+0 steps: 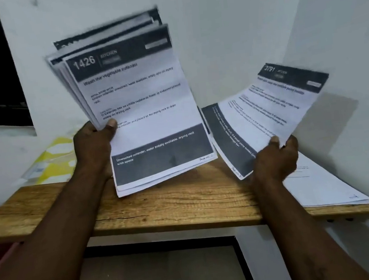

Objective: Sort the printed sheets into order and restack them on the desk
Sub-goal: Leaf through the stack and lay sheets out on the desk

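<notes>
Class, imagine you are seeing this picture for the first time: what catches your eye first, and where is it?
The fanned stack of printed sheets, front page numbered 1426, held upright at centre-left by the left hand. To the right, the right hand pinches a tilted sheet above the wooden desk, where more sheets lie at its right end.

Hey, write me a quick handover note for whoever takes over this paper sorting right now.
The left hand grips a fanned bundle, sheet 1426 on top, upright above the desk.
The right hand pinches one loose sheet, tilted out to the right.
A flat stack lies on the desk's right end.
Done: some sheets stacked.
Left: place the loose sheet, sort the bundle.
</notes>
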Tool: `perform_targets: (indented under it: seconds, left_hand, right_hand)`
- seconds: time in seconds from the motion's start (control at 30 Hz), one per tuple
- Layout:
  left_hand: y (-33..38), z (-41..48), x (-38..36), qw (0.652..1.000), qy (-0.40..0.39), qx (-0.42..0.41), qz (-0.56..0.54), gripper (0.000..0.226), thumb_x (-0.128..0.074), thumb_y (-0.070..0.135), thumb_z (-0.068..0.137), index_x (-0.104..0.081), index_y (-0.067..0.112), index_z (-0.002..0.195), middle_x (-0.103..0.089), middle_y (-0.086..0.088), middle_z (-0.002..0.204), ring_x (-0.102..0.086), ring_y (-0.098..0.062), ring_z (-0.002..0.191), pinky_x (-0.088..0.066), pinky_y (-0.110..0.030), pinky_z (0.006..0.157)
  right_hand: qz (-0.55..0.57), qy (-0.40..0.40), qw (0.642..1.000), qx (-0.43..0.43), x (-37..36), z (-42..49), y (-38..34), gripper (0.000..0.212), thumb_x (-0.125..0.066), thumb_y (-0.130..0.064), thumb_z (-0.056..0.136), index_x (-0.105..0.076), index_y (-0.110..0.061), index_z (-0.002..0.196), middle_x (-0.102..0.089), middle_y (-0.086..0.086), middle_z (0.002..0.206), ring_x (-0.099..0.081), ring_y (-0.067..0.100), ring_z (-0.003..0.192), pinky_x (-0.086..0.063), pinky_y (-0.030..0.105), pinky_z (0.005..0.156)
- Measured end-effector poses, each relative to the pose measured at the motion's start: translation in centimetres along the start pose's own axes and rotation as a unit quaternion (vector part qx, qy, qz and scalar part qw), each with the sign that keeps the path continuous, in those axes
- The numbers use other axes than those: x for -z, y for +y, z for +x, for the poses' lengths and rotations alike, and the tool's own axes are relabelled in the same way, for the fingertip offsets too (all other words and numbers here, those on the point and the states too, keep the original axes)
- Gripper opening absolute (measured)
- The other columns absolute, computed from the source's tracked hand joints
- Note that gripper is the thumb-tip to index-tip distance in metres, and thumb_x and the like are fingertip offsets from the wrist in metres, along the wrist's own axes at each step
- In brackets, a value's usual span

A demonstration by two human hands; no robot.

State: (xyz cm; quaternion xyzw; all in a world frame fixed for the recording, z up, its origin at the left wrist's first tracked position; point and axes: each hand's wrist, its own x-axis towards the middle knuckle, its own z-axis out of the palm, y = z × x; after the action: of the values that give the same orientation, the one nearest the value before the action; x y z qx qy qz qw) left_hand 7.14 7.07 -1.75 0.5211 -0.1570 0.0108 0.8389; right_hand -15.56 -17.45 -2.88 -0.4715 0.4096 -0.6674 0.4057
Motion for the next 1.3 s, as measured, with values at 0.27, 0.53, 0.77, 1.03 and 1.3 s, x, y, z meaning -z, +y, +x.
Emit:
perform_targets:
  seconds: [0.27,0.53,0.77,1.03,1.3]
  left_hand:
    - [-0.6,-1.3,-1.6,0.996,-0.077,-0.008,0.031,0.01,-0.074,0.007,0.095,-0.075,0.011,0.104,-0.079,0.013,0.08,-0.074,-0.006,0.074,-0.059,-0.024,0.07]
    - [-1.5,-2.3,-2.4,0.99,-0.12,-0.006,0.079,0.013,-0.078,0.009,0.092,-0.078,0.014,0.104,-0.08,-0.003,0.094,-0.077,-0.02,0.084,-0.062,-0.036,0.078]
    - [-1.6,-2.1,-2.2,0.99,-0.115,-0.018,0.084,0.018,-0.078,0.009,0.091,-0.079,0.016,0.107,-0.08,-0.009,0.104,-0.077,-0.028,0.094,-0.064,-0.046,0.087]
    - [-1.3,-1.8,-1.8,0.992,-0.103,-0.007,0.067,0.016,-0.078,0.007,0.091,-0.079,0.02,0.1,-0.081,0.0,0.093,-0.077,-0.021,0.086,-0.064,-0.043,0.083]
    - [-0.7,-1.8,-1.6,0.994,-0.101,-0.007,0.031,0.017,-0.074,0.004,0.093,-0.076,0.019,0.102,-0.081,0.006,0.088,-0.076,-0.014,0.081,-0.062,-0.031,0.073]
  right_hand:
    - [0.073,-0.312,0.946,-0.045,-1.3,-0.5,0.4,0.015,-0.065,-0.035,0.1,-0.068,-0.022,0.107,-0.073,0.005,0.117,-0.071,0.032,0.11,-0.056,0.054,0.103]
    - [0.25,-0.457,0.834,-0.183,-0.8,-2.4,-0.6,0.035,-0.048,-0.01,0.109,-0.056,0.003,0.14,-0.066,0.024,0.136,-0.063,0.047,0.126,-0.053,0.059,0.104]
    - [0.24,-0.444,0.845,-0.179,-1.0,-2.5,-0.5,0.034,-0.054,-0.014,0.107,-0.061,0.004,0.135,-0.068,0.024,0.133,-0.067,0.042,0.118,-0.055,0.057,0.102]
    - [0.253,-0.387,0.872,-0.16,-1.2,-2.1,0.0,0.033,-0.061,-0.02,0.105,-0.067,0.001,0.129,-0.069,0.024,0.131,-0.061,0.049,0.127,-0.046,0.067,0.109]
    - [0.256,-0.374,0.879,-0.146,-1.3,-1.3,0.5,0.045,-0.078,-0.04,0.092,-0.074,-0.007,0.122,-0.069,0.023,0.131,-0.062,0.049,0.126,-0.045,0.071,0.109]
